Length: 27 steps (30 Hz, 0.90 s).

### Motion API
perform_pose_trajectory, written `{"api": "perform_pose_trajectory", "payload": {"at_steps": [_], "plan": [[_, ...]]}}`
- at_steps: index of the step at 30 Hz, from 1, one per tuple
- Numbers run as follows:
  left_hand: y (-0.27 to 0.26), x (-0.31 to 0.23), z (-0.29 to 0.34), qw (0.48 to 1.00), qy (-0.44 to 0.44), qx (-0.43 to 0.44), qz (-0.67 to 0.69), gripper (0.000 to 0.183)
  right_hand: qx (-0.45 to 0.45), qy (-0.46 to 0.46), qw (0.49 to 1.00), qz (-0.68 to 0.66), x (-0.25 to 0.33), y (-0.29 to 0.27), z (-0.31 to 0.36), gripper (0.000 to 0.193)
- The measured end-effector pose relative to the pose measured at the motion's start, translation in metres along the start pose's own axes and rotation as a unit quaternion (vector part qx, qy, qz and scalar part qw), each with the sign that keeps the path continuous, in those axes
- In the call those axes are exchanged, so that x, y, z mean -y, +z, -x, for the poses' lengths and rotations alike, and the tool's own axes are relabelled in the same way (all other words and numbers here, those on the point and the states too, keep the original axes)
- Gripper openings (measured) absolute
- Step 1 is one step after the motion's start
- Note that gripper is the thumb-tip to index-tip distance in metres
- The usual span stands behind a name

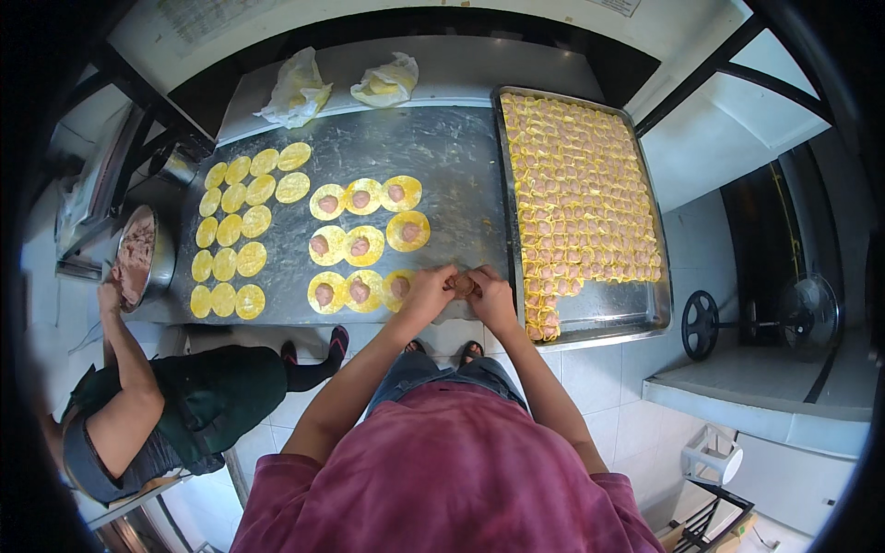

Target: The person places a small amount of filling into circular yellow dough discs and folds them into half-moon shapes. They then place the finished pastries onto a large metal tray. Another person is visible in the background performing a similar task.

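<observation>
My left hand [431, 288] and my right hand [491, 297] meet at the table's front edge. Between their fingertips they pinch a small round dumpling [464, 285], which looks darker than the rest and is partly covered by the fingers. Just left of my left hand lies a yellow round wrapper with pink meat filling [399, 288]. More filled wrappers [359, 247] lie flat in three short rows beyond it. To the right of my right hand, a large metal tray [608, 318] holds tight rows of open-topped dumplings [585, 194]; its near right part shows bare metal.
Plain yellow wrappers [224, 264] lie in rows on the left of the dark table [424, 143]. A co-worker's hand [109, 293] is at a metal bowl [164, 263] of pink minced meat [138, 253]. Two plastic bags [297, 88] lie at the back.
</observation>
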State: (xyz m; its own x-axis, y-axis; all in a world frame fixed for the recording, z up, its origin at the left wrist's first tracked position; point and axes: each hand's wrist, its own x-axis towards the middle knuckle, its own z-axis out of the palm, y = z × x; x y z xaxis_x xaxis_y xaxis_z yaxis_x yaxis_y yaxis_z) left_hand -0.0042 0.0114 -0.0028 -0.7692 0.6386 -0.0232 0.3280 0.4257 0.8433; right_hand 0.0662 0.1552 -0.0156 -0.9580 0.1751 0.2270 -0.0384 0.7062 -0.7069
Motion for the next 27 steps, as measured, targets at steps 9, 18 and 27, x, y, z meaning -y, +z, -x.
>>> {"api": "perform_pose_trajectory", "payload": {"at_steps": [9, 18, 27], "plan": [[-0.037, -0.005, 0.008, 0.998, -0.029, -0.055, 0.0, 0.025, 0.101, -0.019, 0.993, 0.063, 0.024, -0.013, -0.011, 0.037], [-0.204, 0.15, -0.023, 0.887, -0.209, -0.255, -0.323, 0.025, 0.032, 0.094, 0.992, -0.082, 0.029, -0.054, 0.009, 0.036], [-0.212, 0.173, -0.049, 0.922, -0.267, -0.242, -0.145, 0.024, -0.211, 0.376, 0.899, 0.074, -0.067, -0.165, 0.074, 0.037]]}}
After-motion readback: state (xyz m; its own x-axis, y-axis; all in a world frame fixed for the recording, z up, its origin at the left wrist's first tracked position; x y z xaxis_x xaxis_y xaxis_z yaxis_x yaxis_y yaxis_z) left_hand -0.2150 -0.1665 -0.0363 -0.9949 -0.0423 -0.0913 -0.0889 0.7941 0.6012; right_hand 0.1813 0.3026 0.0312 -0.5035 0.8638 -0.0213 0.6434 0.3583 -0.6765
